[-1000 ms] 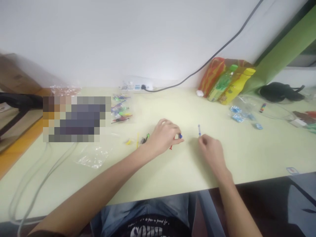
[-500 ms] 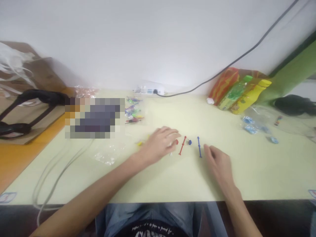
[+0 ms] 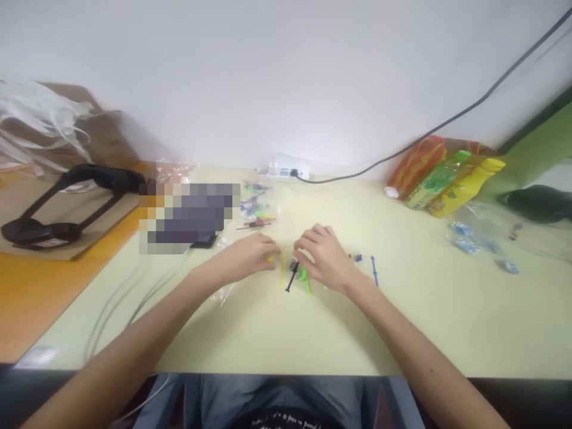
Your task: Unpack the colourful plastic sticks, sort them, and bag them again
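Observation:
Both hands meet over a cluster of small plastic sticks on the pale table [image 3: 402,333]. My left hand [image 3: 250,257] curls its fingertips onto a small yellow piece [image 3: 269,258], beside a yellow stick [image 3: 283,276]. My right hand [image 3: 325,257] has its fingers bent down onto a small dark piece next to a black stick [image 3: 291,280] and a green stick [image 3: 305,279]. To the right of that hand lie a blue stick [image 3: 374,271] and tiny red and blue beads [image 3: 356,258].
A clear bag of coloured pieces [image 3: 255,205] lies behind the hands, with a power strip [image 3: 286,170] and black cable at the wall. Drink bottles in a bag [image 3: 442,176] stand at the right. Black headphones [image 3: 67,199] rest on cardboard at the left. Grey cables [image 3: 116,304] trail off the front edge.
The view has swung left. My right hand left the blue stick and crossed left to the black and green sticks; my left hand moved left off the red stick to the yellow piece.

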A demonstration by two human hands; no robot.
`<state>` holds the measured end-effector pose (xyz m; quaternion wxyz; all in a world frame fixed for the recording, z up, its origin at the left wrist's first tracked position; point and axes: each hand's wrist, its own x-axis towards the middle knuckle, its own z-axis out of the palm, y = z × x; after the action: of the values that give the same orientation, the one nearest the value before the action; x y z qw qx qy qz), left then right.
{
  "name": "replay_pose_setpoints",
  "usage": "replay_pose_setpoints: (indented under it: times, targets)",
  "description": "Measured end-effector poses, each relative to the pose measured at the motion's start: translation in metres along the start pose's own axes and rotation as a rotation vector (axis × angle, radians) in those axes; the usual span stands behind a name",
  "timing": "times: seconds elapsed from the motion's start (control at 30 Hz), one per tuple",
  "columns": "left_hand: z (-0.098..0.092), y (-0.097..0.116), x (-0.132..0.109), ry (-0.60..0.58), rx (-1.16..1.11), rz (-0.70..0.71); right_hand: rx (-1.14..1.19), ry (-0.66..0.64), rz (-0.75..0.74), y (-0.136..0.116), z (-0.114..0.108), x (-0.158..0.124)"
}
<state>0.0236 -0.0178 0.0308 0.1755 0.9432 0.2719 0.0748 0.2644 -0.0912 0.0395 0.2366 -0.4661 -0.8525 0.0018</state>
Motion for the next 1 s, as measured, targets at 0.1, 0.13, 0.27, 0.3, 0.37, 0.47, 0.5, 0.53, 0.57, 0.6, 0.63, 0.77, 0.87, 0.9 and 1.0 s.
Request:
replay_pose_setpoints:
  times: [0.1, 0.13, 0.27, 0.3, 0.37, 0.47, 0.5, 0.53, 0.57, 0.6, 0.63, 0.77, 0.87, 0.9, 1.0]
  targets:
    - [-0.005, -0.007, 0.002, 0.036, -0.033, -0.010, -0.004, -0.105, -0.059, -0.005, 0.015, 0.012]
    - [-0.005, -0.010, 0.000, 0.057, -0.033, -0.002, -0.019, -0.123, -0.066, -0.009, 0.018, 0.013]
    - [0.005, -0.022, -0.011, 0.132, 0.005, 0.049, -0.103, -0.156, -0.063, -0.025, 0.028, 0.009]
    - [0.008, -0.024, -0.013, 0.144, 0.013, 0.063, -0.118, -0.154, -0.048, -0.028, 0.030, 0.007]
    - [0.015, -0.026, -0.016, 0.158, 0.028, 0.096, -0.147, -0.147, -0.007, -0.031, 0.035, 0.005]
    - [0.019, -0.026, -0.017, 0.165, 0.042, 0.137, -0.190, -0.136, 0.046, -0.031, 0.043, 0.002]
    - [0.019, -0.025, -0.017, 0.165, 0.046, 0.142, -0.196, -0.136, 0.054, -0.031, 0.046, 0.001]
    - [0.018, -0.025, -0.017, 0.166, 0.050, 0.143, -0.198, -0.137, 0.060, -0.031, 0.049, 0.000]
    - [0.016, -0.024, -0.017, 0.166, 0.053, 0.145, -0.196, -0.137, 0.065, -0.030, 0.051, -0.001]
    - [0.015, -0.024, -0.017, 0.166, 0.053, 0.148, -0.190, -0.137, 0.067, -0.030, 0.052, -0.002]
    - [0.014, -0.023, -0.016, 0.167, 0.048, 0.153, -0.182, -0.135, 0.070, -0.031, 0.054, -0.003]
    - [0.016, -0.025, -0.015, 0.207, -0.013, 0.176, -0.146, -0.125, 0.071, -0.033, 0.055, -0.003]
    - [0.021, -0.028, -0.013, 0.246, -0.057, 0.189, -0.135, -0.118, 0.055, -0.034, 0.054, -0.003]
    - [0.023, -0.028, -0.013, 0.248, -0.073, 0.186, -0.132, -0.112, 0.049, -0.034, 0.053, -0.003]
    - [0.027, -0.027, -0.011, 0.270, -0.157, 0.113, -0.087, -0.065, 0.045, -0.031, 0.050, -0.004]
